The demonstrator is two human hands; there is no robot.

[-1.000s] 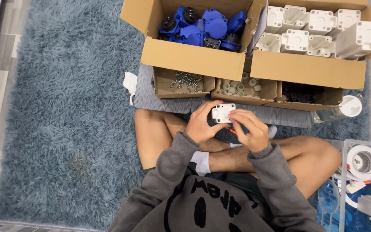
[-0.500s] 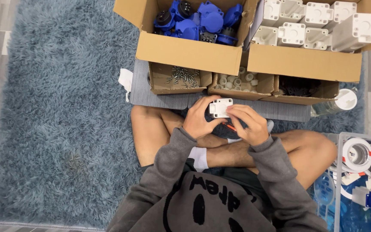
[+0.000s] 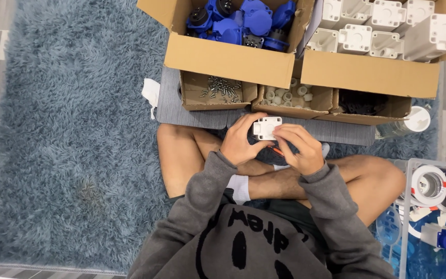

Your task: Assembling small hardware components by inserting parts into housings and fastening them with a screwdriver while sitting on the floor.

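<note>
While bent inward over crossed legs, left hand (image 3: 242,140) and right hand (image 3: 296,149) clamp a white housing (image 3: 266,127).

A single head-worn camera looks almost straight down from above the seated person, with the top of the frame pointing away from the body. It sits near enough that the hooded torso fills the lower edge, while the blue rug (image 3: 68,129) and cardboard boxes (image 3: 233,57) occupy the upper field. No second view overlaps it.
</note>
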